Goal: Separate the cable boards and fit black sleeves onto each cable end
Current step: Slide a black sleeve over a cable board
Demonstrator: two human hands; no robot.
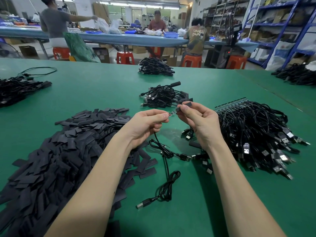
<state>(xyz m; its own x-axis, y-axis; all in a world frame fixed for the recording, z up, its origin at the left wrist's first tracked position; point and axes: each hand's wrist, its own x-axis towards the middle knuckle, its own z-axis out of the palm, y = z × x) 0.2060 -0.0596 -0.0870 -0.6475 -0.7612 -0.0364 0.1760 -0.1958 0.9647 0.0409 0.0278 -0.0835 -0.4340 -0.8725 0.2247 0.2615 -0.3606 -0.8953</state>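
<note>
Green felt-covered tabletop [106,93], workshop | left hand [147,124] pinches small red-printed cable board [171,114] | right hand [196,117] pinches flat black sleeve [185,106], mouth just over board tip | advice: keep board and sleeve in line, slide fully over.

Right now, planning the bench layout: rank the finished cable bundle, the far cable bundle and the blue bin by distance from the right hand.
1. Finished cable bundle, just beyond the right hand.
2. Far cable bundle, at the table's far edge.
3. Blue bin, on the next bench.
</note>
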